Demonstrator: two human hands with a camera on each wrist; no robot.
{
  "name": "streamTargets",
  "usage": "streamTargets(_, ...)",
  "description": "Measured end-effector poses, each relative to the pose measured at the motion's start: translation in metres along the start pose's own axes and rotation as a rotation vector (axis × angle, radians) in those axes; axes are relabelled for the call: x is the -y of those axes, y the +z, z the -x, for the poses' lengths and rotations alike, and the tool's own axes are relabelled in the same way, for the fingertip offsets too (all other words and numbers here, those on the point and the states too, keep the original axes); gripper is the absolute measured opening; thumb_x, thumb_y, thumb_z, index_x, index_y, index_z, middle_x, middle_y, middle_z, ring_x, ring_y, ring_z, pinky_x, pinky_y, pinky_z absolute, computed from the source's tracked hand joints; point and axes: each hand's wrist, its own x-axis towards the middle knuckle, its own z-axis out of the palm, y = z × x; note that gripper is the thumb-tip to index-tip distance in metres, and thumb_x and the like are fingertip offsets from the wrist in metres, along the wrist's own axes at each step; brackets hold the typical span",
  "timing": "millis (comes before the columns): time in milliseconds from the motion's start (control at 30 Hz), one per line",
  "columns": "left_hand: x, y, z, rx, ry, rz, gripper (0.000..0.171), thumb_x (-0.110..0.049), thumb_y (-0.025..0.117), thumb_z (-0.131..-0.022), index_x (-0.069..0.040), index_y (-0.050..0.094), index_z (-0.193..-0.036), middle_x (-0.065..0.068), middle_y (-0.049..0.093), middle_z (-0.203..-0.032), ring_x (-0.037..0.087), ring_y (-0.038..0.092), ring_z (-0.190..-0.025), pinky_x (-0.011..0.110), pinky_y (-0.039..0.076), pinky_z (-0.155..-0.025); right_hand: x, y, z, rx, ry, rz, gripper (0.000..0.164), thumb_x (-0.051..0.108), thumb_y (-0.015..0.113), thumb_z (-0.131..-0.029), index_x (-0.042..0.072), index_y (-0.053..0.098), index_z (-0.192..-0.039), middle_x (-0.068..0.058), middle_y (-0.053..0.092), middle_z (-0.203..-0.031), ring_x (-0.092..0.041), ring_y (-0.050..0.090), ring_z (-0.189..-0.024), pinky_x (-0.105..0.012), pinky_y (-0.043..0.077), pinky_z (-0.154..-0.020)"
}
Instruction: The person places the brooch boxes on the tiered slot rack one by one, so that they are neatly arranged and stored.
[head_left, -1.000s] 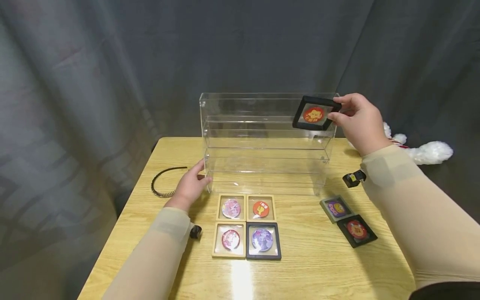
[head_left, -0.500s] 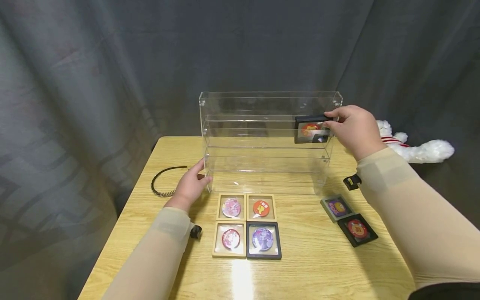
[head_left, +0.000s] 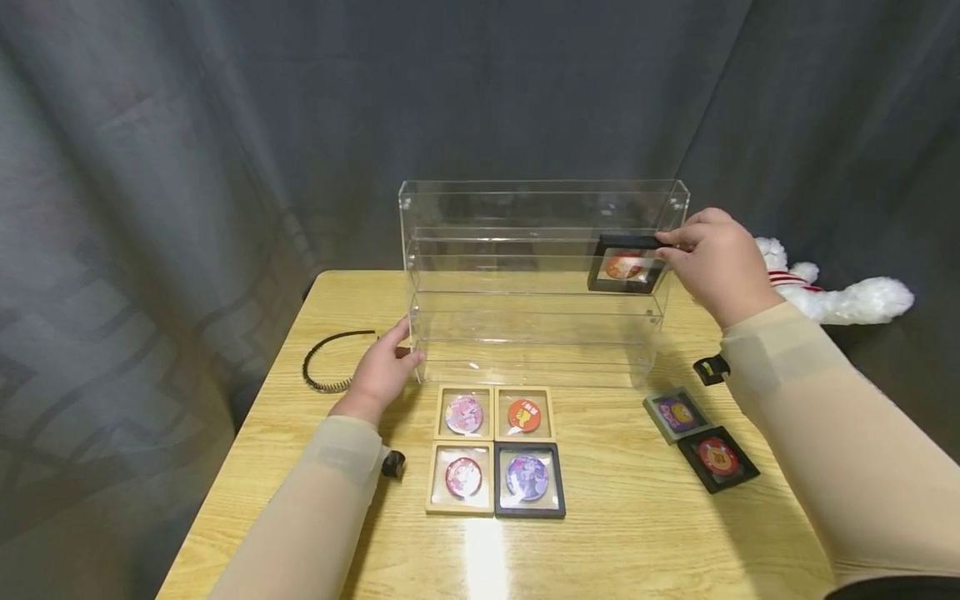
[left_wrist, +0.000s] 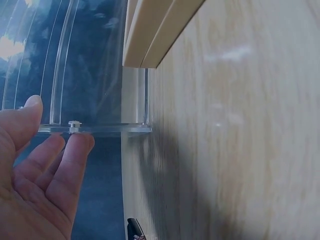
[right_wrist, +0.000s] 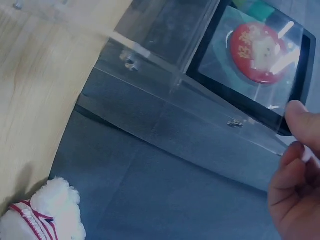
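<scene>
In the head view, a clear acrylic tiered display stand (head_left: 487,187) stands upright at the back of the table. My left hand (head_left: 381,373) holds its left side panel low down, thumb at the front edge and fingers behind, as the left wrist view shows. With thumb and fingertips, my right hand (head_left: 718,262) pinches the top right corner of a black square frame (head_left: 600,279) at the stand's upper right. Inside that frame is a red round badge (right_wrist: 259,52) with a light figure. The frame leans slightly back, overlapping the second tier from the top in the head view.
Before the stand, three tan frames (head_left: 432,475) and a black frame (head_left: 529,510) with badges form a square. A grey frame (head_left: 660,421) and another black frame (head_left: 718,458) lie right. A black headband (head_left: 309,358) lies left; a white plush toy (head_left: 862,302) lies right.
My right hand has lowered the black frame from near the stand's top to the second tier and tilted it. The left hand has kept its hold on the side panel.
</scene>
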Motion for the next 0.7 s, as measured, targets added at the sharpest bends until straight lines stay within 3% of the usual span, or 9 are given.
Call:
streamTargets(167, 0.000, -0.002, 0.001, 0.007, -0.012, 0.000, 0.072, -0.026, 0.063, -0.100, -0.043, 0.022, -0.157, 0.002, 0.036, -0.156, 0.028, 0.051, -0.126, 0.053, 0.046, -0.096, 0.006, -0.003, 0.004, 0.019, 0.006, -0.032, 0.040, 0.028, 0.062, -0.099, 0.009, 0.064, -0.135, -0.014, 0.051, -0.116, -0.030, 0.049, -0.091, -0.047, 0.041, -0.075)
streamTargets(400, 0.001, -0.004, 0.001, 0.002, -0.015, 0.000, 0.071, -0.025, 0.063, -0.100, -0.041, 0.023, -0.157, 0.003, 0.036, -0.156, 0.028, 0.050, -0.126, 0.052, 0.047, -0.096, 0.024, 0.009, 0.025, -0.002, -0.096, -0.169, 0.050, 0.039, 0.062, -0.098, 0.014, 0.058, -0.142, -0.015, 0.050, -0.129, -0.029, 0.055, -0.096, -0.049, 0.045, -0.082)
streamTargets(533, 0.001, -0.003, 0.001, -0.001, -0.011, 0.002, 0.071, -0.025, 0.063, -0.100, -0.040, 0.024, -0.157, 0.003, 0.036, -0.156, 0.027, 0.051, -0.125, 0.051, 0.048, -0.094, 0.031, 0.025, 0.041, 0.049, -0.149, -0.211, 0.046, 0.034, 0.067, -0.097, 0.013, 0.060, -0.138, -0.011, 0.053, -0.129, -0.026, 0.059, -0.094, -0.047, 0.048, -0.079)
streamTargets(700, 0.002, -0.005, 0.001, 0.004, -0.011, 0.008, 0.070, -0.026, 0.062, -0.100, -0.041, 0.023, -0.157, 0.002, 0.035, -0.157, 0.027, 0.050, -0.126, 0.052, 0.047, -0.096, 0.035, 0.062, 0.066, 0.146, -0.191, -0.235, 0.045, 0.029, 0.070, -0.095, 0.013, 0.061, -0.137, -0.007, 0.058, -0.122, -0.019, 0.060, -0.086, -0.041, 0.052, -0.073)
